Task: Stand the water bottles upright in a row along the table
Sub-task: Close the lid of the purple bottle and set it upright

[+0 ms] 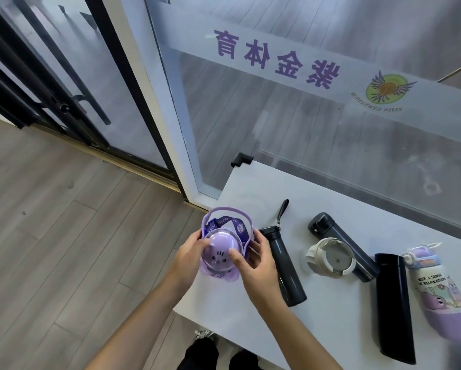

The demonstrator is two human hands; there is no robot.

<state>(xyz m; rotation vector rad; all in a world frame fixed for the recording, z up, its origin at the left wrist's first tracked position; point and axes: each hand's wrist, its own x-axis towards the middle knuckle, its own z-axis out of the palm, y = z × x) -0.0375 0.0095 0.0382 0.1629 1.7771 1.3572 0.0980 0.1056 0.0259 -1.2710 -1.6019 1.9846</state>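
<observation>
A purple dome-lidded bottle (220, 253) with a small cartoon face on its cap is held at the left edge of the white table (331, 316), seen from above. It is gripped on both sides: the left hand (190, 256) is curled round its left flank with the thumb laid on the dome, and the right hand (253, 260) is curled round its right flank, thumb pressed on the cap beside the face, fingers bent against the purple carrying strap (225, 213). A printed dark ribbon lies inside the strap loop; its lettering cannot be read in full.

To the right, a dark grey flask with a wrist loop (282, 265) is seen beside the right hand. Further right are a cream-lidded tumbler (331, 257), a dark grey flip-top flask (341, 244), a black flask (393, 305) and a lilac cartoon bottle (437, 292) on which "KEEP A SENSE OF RELAXATION" is printed. Whether these stand or lie cannot be told with certainty from overhead.

The table is set against a glass partition (304, 129) bearing a frosted band with mirrored purple Chinese characters and a round winged logo (387, 88). Grey wood-plank flooring (64, 236) and a black-framed glass door (64, 76) are seen to the left.
</observation>
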